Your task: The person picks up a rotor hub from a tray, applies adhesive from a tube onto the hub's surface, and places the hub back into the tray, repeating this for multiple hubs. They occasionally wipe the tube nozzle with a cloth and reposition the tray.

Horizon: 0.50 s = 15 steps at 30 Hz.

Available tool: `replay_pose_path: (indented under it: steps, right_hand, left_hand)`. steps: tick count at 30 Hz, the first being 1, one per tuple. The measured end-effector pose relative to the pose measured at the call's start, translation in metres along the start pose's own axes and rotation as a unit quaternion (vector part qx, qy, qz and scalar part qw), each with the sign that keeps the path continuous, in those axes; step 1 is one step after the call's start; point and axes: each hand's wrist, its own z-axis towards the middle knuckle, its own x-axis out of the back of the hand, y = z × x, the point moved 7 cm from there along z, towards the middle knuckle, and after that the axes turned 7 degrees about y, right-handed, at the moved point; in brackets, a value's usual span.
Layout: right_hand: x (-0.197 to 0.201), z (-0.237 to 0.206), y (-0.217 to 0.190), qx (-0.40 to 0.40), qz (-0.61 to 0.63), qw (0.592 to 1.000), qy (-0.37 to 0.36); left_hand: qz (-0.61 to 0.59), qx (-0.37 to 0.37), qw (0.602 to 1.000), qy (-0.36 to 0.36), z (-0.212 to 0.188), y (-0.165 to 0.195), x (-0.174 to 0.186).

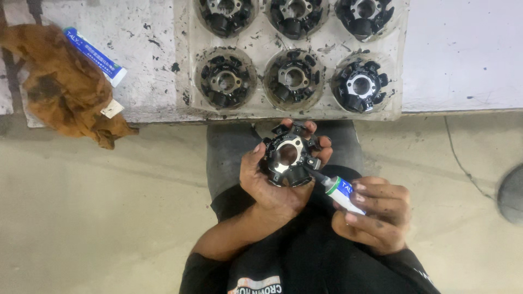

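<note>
Black ring-shaped stator (289, 155) face-up, white tube (340, 191) nozzle touching its rim

A clear moulded tray (261, 106) lay at 12 o'clock on a stained white bench (141, 49), holding six black ring-shaped wound parts (294, 78) in round pockets, two rows of three. At 10 o'clock a grease-marked brown rag (60, 81) was bunched on the bench edge, a blue-and-white tube (95, 56) touching its upper right side. Pale concrete floor (98, 218) spread below, 3 through 9 o'clock.
</note>
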Motion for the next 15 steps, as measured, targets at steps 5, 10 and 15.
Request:
replay_pose_path:
  steps: [5, 10, 15]
  right_hand:
    - [-0.005, 0.010, 0.005, 0.046, -0.011, 0.999, -0.005]
    - [0.040, -0.013, 0.070, -0.025, 0.213, 0.936, 0.278]
    - [0.100, -0.029, 0.174, -0.093, 0.248, 0.884, 0.384]
  left_hand:
    - [0.006, -0.014, 1.000, -0.006, 0.001, 0.005, -0.006]
    - [0.104, -0.050, 0.993, -0.019, 0.006, 0.030, -0.025]
    - [0.287, -0.087, 0.949, -0.095, 0.045, 0.057, -0.056]
